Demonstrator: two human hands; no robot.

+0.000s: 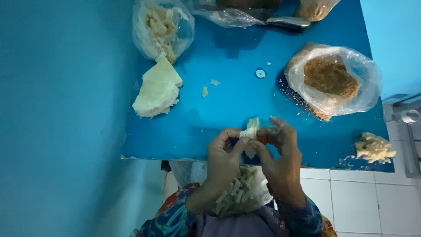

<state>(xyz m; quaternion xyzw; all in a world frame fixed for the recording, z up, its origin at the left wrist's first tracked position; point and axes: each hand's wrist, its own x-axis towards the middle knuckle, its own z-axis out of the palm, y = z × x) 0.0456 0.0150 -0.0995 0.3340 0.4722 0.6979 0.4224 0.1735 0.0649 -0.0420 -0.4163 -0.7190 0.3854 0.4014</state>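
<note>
A blue table (228,101) stands against a blue wall on its left side, with white floor tiles (372,202) showing past its near edge at the right. Both hands work just above that near edge: the left hand (222,159) and the right hand (280,153) each pinch a small pale wrapper piece (251,130) between thumb and fingertips, so it sits held between them, over the table's front strip. Below the hands, in the person's lap, lies a clear bag of pale rolled sticks (241,193). Well ahead on the left rests a stack of cream wrapper sheets (157,90), touching an open plastic bag of pale shreds (162,28) behind it. To the right stands an open clear bag of brown crumbs (332,80), with crumbs scattered around its base. A lump of pale dough (373,148) sits near the table's front right corner. A small white ring (260,73) and a few scraps lie in the middle, where the bare blue surface leaves room between the stack and the crumb bag. More bags crowd the far edge.
</note>
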